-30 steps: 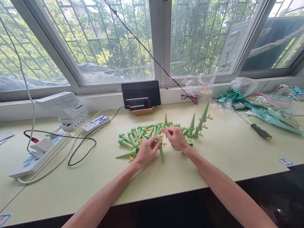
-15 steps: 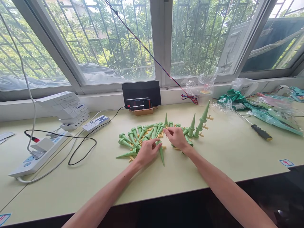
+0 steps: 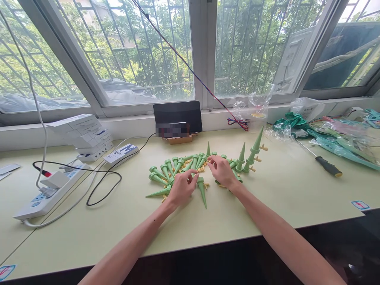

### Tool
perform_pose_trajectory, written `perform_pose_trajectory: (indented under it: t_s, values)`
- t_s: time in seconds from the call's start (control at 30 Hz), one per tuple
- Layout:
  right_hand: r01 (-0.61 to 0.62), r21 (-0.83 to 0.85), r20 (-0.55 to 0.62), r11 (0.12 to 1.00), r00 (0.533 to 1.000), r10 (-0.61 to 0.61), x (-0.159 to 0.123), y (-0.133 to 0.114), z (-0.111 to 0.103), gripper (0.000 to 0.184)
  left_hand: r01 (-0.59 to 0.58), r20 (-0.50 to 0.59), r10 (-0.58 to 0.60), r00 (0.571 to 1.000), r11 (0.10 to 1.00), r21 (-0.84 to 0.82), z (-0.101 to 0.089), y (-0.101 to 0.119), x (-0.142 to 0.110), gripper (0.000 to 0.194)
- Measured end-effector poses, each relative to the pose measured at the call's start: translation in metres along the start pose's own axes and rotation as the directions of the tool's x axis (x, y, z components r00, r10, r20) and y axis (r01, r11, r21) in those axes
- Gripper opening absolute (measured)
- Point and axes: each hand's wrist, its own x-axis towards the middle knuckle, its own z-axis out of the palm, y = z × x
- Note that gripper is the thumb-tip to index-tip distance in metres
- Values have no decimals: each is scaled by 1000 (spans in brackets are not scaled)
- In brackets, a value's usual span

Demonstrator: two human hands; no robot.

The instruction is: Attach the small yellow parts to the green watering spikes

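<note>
My left hand point(image 3: 184, 186) is over the near side of a heap of green plastic watering spikes point(image 3: 164, 170). Its thumb and fingers are curled together, and whatever they hold is too small to make out. Just right of it, one loose green spike point(image 3: 202, 193) lies with its tip toward me. My right hand point(image 3: 221, 171) is above the heap's right part, its fingertips pinched close to small yellow valve pieces point(image 3: 202, 169); what is in the pinch is hidden. Beyond it, one spike point(image 3: 208, 148) points up. Stacked spikes point(image 3: 254, 150) with yellow valves stand to the right.
A phone and a dark tablet point(image 3: 178, 113) lean at the back. To the left are a power strip point(image 3: 50, 194), cables and white boxes point(image 3: 81, 134). On the right lie a screwdriver point(image 3: 328, 165) and plastic bags point(image 3: 341, 146). The table's front edge is near me.
My left hand has lifted slightly away from the loose spike, showing more of its wide end. My right hand stays nearly in place, fingers still pinched. The view has shifted a little.
</note>
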Motion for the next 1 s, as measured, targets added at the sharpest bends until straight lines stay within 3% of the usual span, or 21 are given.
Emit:
perform_pose_trajectory:
  t_s: [0.4,1.0]
  values:
    - [81,-156,224,984,974,-45,17,15,10,31,23,-36,-22,999,1000,16,3,0,0,25]
    - [98,-124,227,987,971,-68,20,17,14,28,18,-32,-18,999,1000,-2,3,0,0,25]
